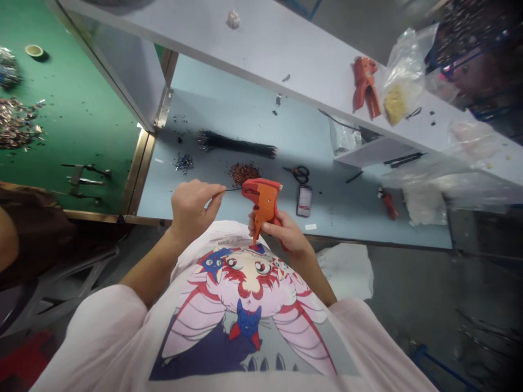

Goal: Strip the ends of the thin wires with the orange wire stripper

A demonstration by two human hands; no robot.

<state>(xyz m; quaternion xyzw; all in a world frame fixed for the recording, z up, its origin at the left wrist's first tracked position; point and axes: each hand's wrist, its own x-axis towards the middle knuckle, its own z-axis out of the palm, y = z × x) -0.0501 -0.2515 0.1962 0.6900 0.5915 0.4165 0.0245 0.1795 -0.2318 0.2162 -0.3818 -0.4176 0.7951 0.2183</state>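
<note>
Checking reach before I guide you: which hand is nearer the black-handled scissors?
Right hand, just below the scissors, holding the orange wire stripper; the left hand is farther off to their left, pinching a wire.

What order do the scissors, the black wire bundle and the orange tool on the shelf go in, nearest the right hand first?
Nearest the right hand first, in the head view:
1. The scissors, ahead on the blue table.
2. The black wire bundle, farther left on the table.
3. The orange tool, up on the white shelf, to the right.

Orange wire stripper [263, 204] above pale blue workbench [245, 103].
</note>
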